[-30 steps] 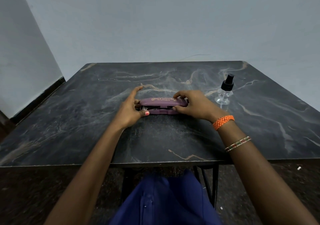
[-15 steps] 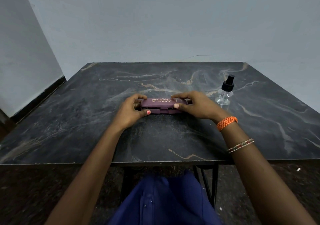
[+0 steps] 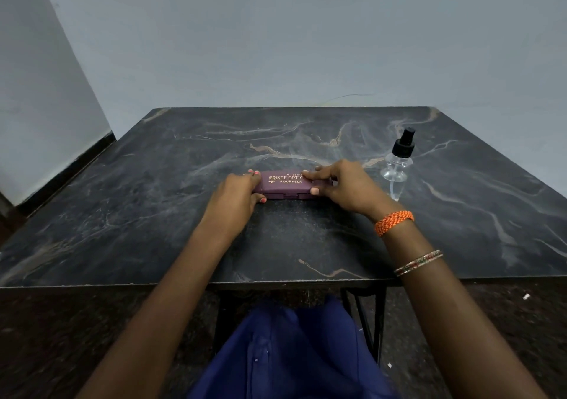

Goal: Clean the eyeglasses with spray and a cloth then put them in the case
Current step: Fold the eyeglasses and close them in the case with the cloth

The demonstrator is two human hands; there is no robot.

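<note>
A plain, bare room, likely in a home, though nothing settles that. Pale blue-grey painted walls [image 3: 276,36] meet in a corner at the left, with a dark skirting [image 3: 67,165] along their foot. A dark marble-patterned table [image 3: 153,214] on a black metal frame [image 3: 365,316] has its far edge against the back wall. The floor [image 3: 61,337] is dark speckled stone.

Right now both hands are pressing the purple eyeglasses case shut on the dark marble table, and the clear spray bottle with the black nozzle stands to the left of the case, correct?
Not quite. The head view shows the clear spray bottle with the black nozzle to the right of the purple eyeglasses case, beyond the right hand. The rest holds: left hand and right hand press the closed case on the dark marble table.
</note>
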